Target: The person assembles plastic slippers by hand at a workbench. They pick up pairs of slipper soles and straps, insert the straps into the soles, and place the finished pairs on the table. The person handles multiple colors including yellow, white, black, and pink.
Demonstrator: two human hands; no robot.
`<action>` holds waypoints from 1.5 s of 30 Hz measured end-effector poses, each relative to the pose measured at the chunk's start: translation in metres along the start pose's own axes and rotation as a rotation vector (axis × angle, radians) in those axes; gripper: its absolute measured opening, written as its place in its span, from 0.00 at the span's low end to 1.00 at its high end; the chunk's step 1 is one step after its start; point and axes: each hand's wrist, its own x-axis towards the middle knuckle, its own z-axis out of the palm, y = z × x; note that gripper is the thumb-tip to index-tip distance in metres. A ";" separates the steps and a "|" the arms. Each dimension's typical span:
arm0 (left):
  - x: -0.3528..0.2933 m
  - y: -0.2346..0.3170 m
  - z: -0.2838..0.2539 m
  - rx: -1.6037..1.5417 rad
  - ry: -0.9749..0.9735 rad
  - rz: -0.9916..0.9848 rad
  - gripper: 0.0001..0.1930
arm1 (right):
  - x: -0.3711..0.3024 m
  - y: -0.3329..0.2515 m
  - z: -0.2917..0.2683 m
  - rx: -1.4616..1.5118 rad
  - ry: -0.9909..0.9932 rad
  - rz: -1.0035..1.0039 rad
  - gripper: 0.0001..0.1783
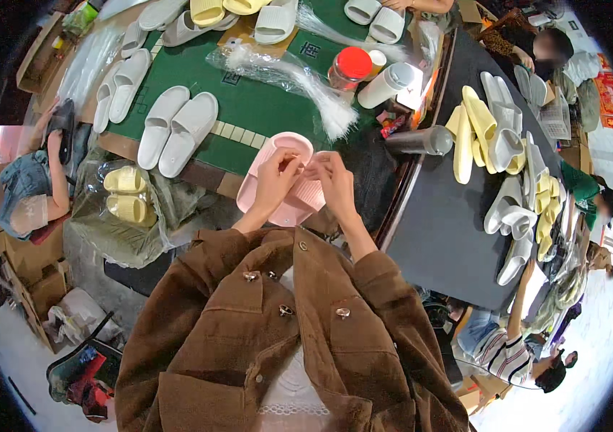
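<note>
A pair of pink slide slippers (293,144) lies in front of me at the near edge of the green table, partly covered by my hands. Over them, my left hand (279,176) is closed in a pinch, thumb against fingers. Close beside it my right hand (334,183) pinches too, its fingertips nearly meeting the left ones. Whatever lies between the fingertips is too small to make out. Just beyond the slippers is a bundle of thin white plastic strands (332,111), spilling from a clear bag.
White slippers (177,129) lie left on the green table (238,155). A red-lidded jar (350,68), a white bottle (386,85) and a metal tumbler (421,141) stand right. Yellow slippers (475,129) lie on a dark table (439,230). Bagged yellow slippers (130,205) sit left. Several people work around.
</note>
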 end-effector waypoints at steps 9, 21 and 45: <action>-0.005 0.005 -0.002 -0.176 -0.027 -0.091 0.06 | -0.007 0.007 0.003 -0.206 0.050 -0.180 0.05; -0.011 0.007 -0.007 -0.149 -0.075 -0.126 0.08 | -0.010 0.010 -0.001 -0.395 0.060 -0.311 0.06; -0.008 0.014 0.000 0.296 -0.146 0.089 0.05 | -0.014 0.007 0.003 -0.288 0.068 -0.221 0.12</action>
